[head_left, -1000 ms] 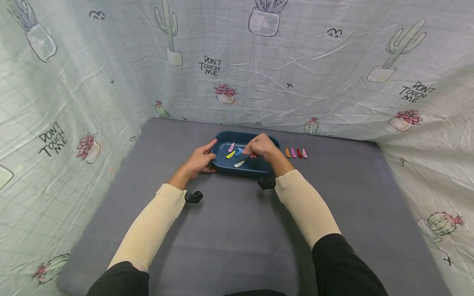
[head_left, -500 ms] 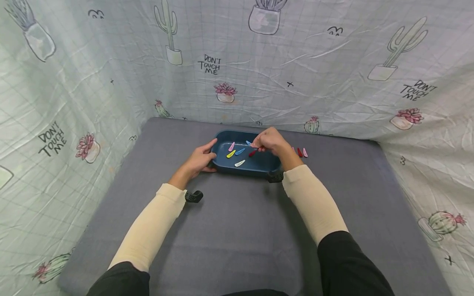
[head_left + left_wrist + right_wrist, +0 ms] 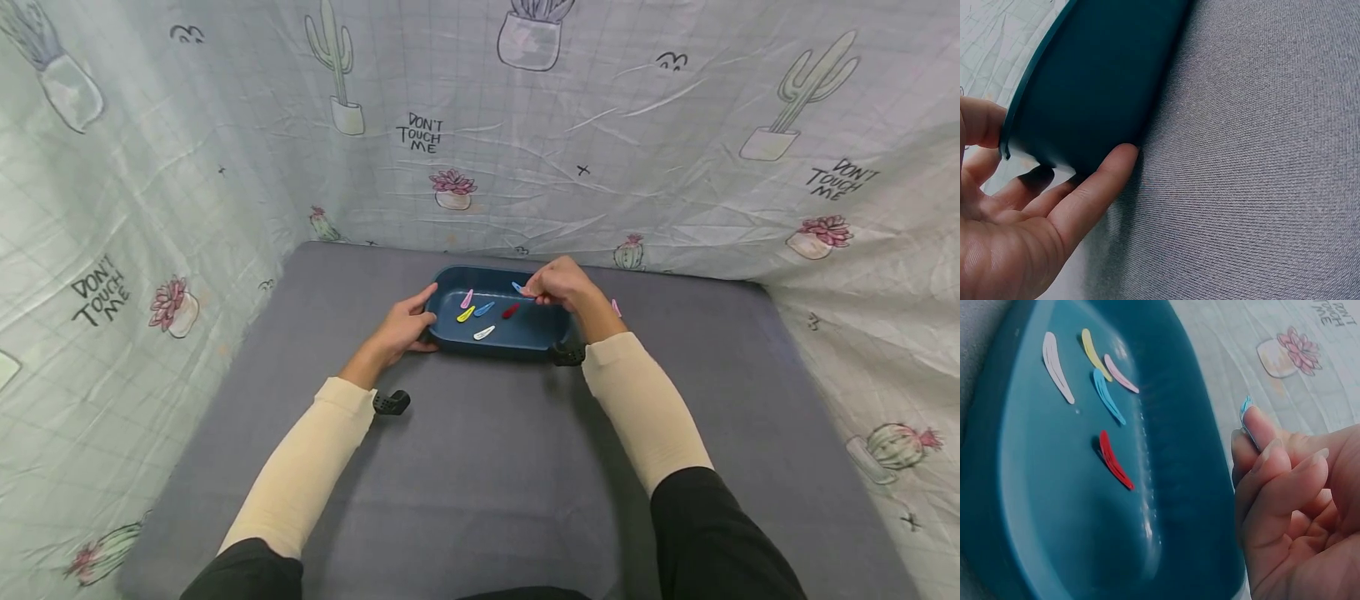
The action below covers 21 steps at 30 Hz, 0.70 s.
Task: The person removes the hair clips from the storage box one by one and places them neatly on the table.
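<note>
My left hand (image 3: 401, 329) grips the left end of a dark blue tray (image 3: 487, 346); in the left wrist view its fingers press against the tray's outer wall. Between thumb and fingertips, my right hand (image 3: 558, 283) pinches a light blue snap hair clip (image 3: 1245, 407), held above the tray's right part. Inside the tray lie a pink clip (image 3: 467, 298), a yellow clip (image 3: 466, 314), a blue clip (image 3: 484, 308), a white clip (image 3: 484, 332) and a red clip (image 3: 511, 311), spaced apart except where some nearly touch in the right wrist view.
A pink clip (image 3: 616, 307) shows on the grey table (image 3: 480, 467) just right of my right wrist; that forearm hides the spot beside it. A patterned cloth (image 3: 570, 167) hangs behind the table and along its sides.
My right hand has moved right across the tray with the light blue clip. The red clip in the tray has come into view, while most clips on the table are now behind the hand.
</note>
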Each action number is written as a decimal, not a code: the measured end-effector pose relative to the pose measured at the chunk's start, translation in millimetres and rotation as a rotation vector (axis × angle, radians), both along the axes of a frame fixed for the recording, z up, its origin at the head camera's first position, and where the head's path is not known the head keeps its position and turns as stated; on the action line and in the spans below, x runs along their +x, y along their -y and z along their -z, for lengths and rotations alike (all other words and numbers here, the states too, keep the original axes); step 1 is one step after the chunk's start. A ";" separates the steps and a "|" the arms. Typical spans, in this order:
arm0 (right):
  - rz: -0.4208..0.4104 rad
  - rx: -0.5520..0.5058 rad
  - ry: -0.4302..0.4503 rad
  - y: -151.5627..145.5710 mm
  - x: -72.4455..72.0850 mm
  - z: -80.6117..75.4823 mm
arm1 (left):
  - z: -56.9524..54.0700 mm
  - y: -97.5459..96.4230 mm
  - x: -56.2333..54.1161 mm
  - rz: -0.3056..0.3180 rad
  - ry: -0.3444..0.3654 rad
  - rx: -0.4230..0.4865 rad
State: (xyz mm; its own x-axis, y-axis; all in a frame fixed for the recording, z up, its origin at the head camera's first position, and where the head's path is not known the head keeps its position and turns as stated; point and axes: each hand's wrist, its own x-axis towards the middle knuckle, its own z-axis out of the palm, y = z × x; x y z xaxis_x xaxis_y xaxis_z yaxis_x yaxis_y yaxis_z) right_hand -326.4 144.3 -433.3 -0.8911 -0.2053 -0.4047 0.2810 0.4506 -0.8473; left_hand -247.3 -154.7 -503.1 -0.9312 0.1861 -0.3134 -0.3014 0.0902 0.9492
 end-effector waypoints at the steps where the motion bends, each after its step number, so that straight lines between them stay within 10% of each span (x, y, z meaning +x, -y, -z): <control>1: 0.005 -0.002 0.004 -1.1 -0.3 -0.2 | 0.6 0.2 0.1 0.000 -0.003 0.002; 21: 0.062 0.050 0.052 -39.6 -6.9 -1.1 | 2.6 -1.2 -1.2 0.001 -0.023 -0.024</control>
State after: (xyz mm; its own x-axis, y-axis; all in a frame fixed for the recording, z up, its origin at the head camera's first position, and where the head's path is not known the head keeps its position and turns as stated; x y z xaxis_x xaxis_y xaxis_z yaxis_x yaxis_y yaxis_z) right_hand -333.3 184.0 -432.2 -0.8791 -0.1283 -0.4590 0.3527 0.4727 -0.8076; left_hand -248.5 -153.6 -505.7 -0.9381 0.1796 -0.2963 -0.2795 0.1128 0.9535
